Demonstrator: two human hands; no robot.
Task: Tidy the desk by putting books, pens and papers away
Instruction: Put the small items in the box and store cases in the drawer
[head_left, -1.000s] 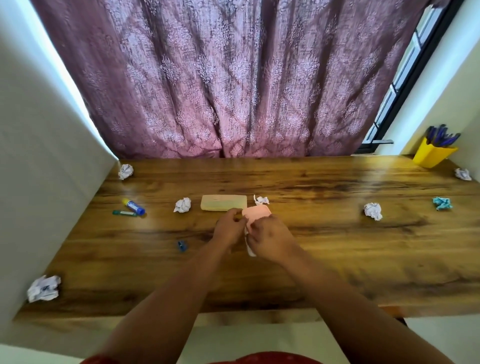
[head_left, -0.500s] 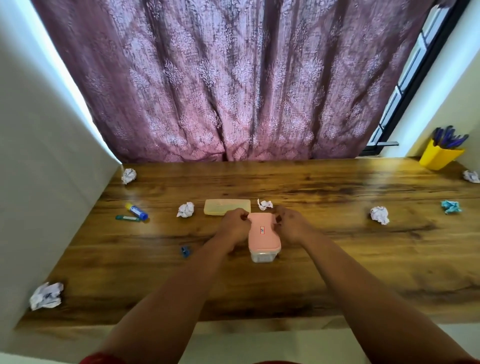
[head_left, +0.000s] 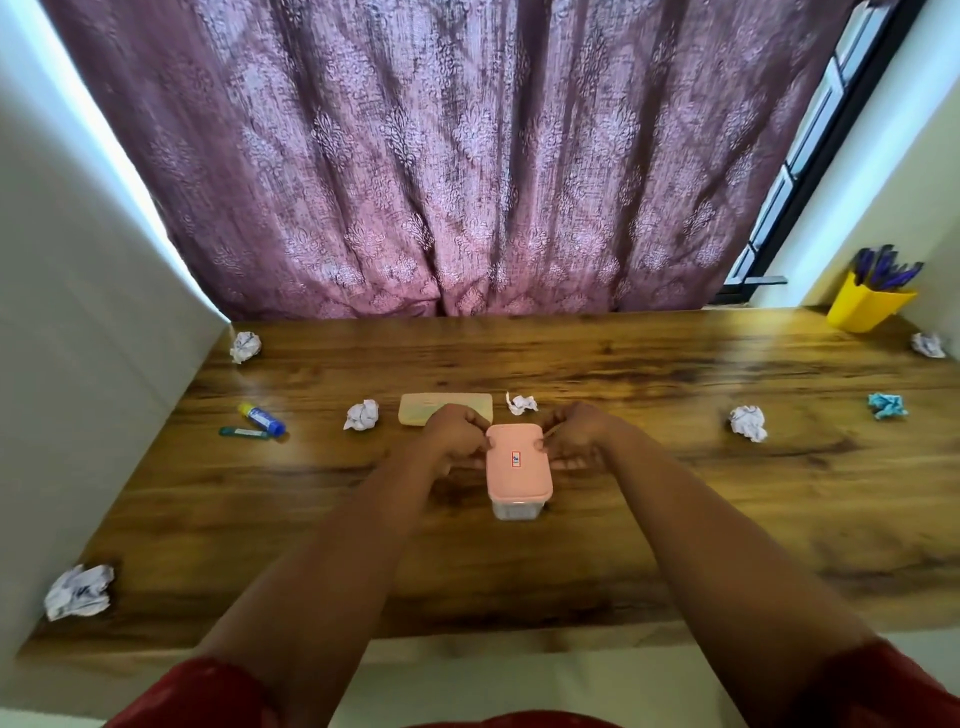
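Wooden desk (head_left: 675, 519), left hand (head_left: 454, 434) and right hand (head_left: 574, 434) gripping pink-lidded box (head_left: 517, 462) (upright).

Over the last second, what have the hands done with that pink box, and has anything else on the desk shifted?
The pink-lidded box, earlier held in both hands with its lid tipped up, now stands upright on the desk. The left hand and right hand have parted to its two sides, fingers curled at the lid's edges. The crumpled papers, glue stick, yellow pen cup and pale case lie as before.
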